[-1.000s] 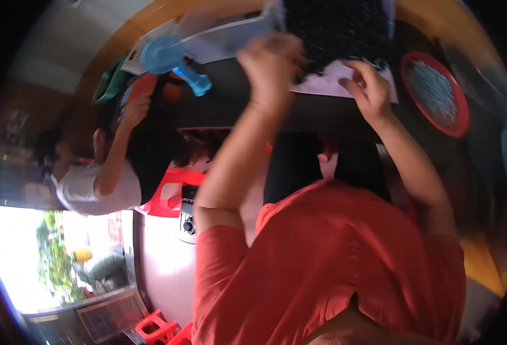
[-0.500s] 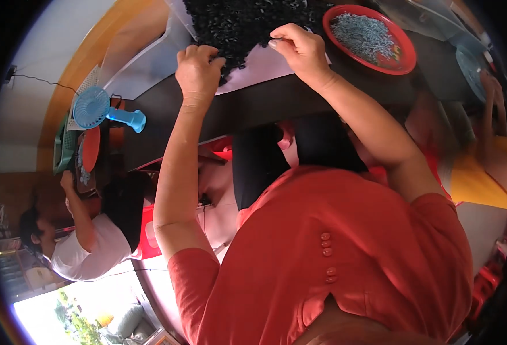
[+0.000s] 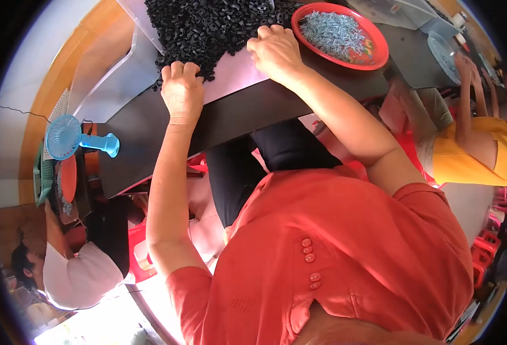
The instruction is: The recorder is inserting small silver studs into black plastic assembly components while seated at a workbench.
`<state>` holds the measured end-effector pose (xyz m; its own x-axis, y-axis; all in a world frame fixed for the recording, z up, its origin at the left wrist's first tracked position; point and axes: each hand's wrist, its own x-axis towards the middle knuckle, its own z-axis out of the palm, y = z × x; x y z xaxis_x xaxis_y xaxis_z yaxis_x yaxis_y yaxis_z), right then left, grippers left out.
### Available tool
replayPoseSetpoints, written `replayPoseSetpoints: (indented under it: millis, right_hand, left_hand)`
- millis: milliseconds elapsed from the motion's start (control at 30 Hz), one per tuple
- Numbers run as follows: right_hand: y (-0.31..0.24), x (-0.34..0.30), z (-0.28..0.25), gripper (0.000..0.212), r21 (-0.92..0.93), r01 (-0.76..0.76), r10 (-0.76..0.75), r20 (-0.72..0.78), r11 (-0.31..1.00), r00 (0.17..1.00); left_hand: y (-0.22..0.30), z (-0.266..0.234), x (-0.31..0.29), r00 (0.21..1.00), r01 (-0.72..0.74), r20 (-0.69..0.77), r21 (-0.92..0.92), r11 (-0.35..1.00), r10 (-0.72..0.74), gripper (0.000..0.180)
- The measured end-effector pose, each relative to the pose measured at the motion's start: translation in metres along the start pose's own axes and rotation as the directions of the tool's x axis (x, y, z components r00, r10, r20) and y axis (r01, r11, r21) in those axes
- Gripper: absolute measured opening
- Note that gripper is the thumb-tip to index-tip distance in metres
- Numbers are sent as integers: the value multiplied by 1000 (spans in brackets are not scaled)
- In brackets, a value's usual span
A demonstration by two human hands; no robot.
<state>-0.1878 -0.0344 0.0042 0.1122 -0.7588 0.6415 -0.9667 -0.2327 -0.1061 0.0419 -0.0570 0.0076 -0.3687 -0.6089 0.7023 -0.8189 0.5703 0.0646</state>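
A heap of small black plastic parts covers a pale sheet on the dark table. At the heap's near left edge, my left hand is closed, its fingers curled down among the parts. My right hand is closed at the heap's right edge, beside a red round tray. What either hand holds is hidden under the fingers. In the red tray lie many small silvery metal pieces.
A clear plastic bin stands left of the heap. Near it is a blue handheld fan. One person in white sits at left; another in yellow works at right by a translucent round tray. Red stools stand at far right.
The view has shifted, so the table and fan sit further left. My right hand has turned from an outstretched pinch to curled fingers, back upward. My left hand stays by the heap.
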Motion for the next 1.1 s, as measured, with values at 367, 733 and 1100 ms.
replayPoseSetpoints:
  millis: [367, 733, 1100]
  right_hand:
    - [3, 0, 14, 14, -77, 22, -12, 130, 997, 991]
    - [-11, 7, 8, 11, -125, 57, -33, 190, 990, 981]
    - [4, 10, -19, 20, 72, -43, 22, 269, 996, 963]
  left_hand:
    - [2, 6, -2, 995, -89, -52, -77, 993, 85, 19]
    - [7, -11, -2, 994, -66, -105, -335, 940, 32, 20]
    - [45, -30, -8, 965, 261, 151, -658, 706, -216, 21]
